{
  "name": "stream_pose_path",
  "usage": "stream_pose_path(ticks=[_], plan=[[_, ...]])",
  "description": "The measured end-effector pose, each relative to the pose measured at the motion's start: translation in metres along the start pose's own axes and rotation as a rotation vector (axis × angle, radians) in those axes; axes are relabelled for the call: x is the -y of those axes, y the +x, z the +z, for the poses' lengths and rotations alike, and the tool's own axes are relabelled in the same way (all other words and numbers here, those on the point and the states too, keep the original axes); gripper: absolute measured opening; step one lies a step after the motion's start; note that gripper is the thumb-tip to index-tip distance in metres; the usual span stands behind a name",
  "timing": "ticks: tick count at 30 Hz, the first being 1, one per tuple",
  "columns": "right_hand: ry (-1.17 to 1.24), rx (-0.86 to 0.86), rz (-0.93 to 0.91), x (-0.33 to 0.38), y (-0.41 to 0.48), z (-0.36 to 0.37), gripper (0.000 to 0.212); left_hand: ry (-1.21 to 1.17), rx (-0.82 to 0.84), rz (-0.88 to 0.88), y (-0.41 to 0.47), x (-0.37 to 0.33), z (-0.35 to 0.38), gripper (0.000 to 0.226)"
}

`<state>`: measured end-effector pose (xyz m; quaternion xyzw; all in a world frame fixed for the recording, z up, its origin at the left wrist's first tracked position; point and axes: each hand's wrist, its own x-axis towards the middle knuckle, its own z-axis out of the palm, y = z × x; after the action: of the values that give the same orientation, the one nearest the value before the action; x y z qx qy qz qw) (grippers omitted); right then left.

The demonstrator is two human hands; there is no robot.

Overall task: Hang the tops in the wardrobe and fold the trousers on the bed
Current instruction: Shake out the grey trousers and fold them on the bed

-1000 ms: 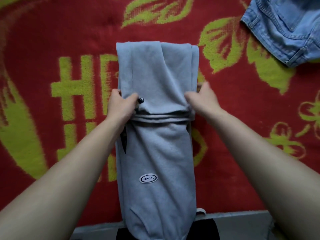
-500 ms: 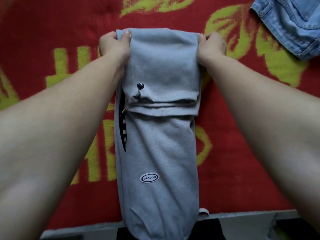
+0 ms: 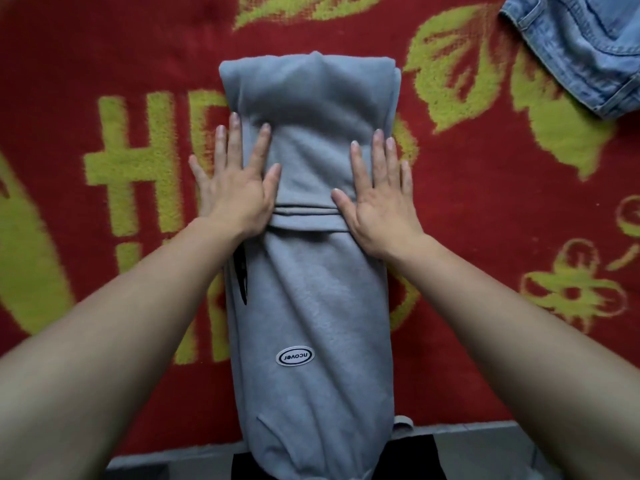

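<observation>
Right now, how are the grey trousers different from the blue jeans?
The grey trousers are fleece; the blue jeans are stitched denim. The grey trousers lie in the middle, folded, under the left hand and right hand; the blue jeans sit untouched at the top-right edge. Both lie on the red blanket.

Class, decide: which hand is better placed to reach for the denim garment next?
Probably the right hand: the denim garment lies far right, on its side, while the left hand rests flat on the grey trousers' opposite edge.

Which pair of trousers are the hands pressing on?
The grey sweatpants in the centre: left hand and right hand lie flat on their fold. The blue jeans sit untouched, top right.
</observation>
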<state>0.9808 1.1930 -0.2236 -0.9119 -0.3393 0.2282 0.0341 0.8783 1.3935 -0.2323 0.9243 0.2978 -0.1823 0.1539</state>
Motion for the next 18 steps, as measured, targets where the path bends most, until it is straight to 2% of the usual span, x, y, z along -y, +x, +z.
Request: stream_pose_path(ticks=[4, 6, 9, 12, 13, 16, 18], plan=[[0.07, 0.055, 0.007, -0.003, 0.008, -0.001, 0.078, -0.016, 0.05, 0.007, 0.001, -0.004, -0.004, 0.061], [0.217, -0.015, 0.012, -0.004, 0.005, -0.014, 0.079, -0.104, -0.012, 0.02, -0.005, 0.0, -0.017, 0.065], [0.582, -0.259, 0.169, -0.007, 0.026, -0.044, 0.083, -0.503, -0.172, -0.084, 0.012, -0.004, -0.043, 0.077], [0.918, -0.205, 0.44, -0.011, 0.066, -0.072, 0.089, -0.936, -0.144, -0.349, 0.044, -0.015, -0.066, 0.071], [1.0, -0.144, 0.483, -0.012, 0.073, -0.078, 0.08, -1.015, -0.113, -0.398, 0.051, -0.018, -0.071, 0.065], [1.216, 0.037, 0.51, -0.014, 0.084, -0.083, 0.032, -1.179, -0.028, -0.48, 0.06, -0.023, -0.073, 0.054], [1.301, 0.107, 0.512, -0.014, 0.085, -0.09, 0.026, -1.262, 0.036, -0.492, 0.061, -0.022, -0.079, 0.048]])
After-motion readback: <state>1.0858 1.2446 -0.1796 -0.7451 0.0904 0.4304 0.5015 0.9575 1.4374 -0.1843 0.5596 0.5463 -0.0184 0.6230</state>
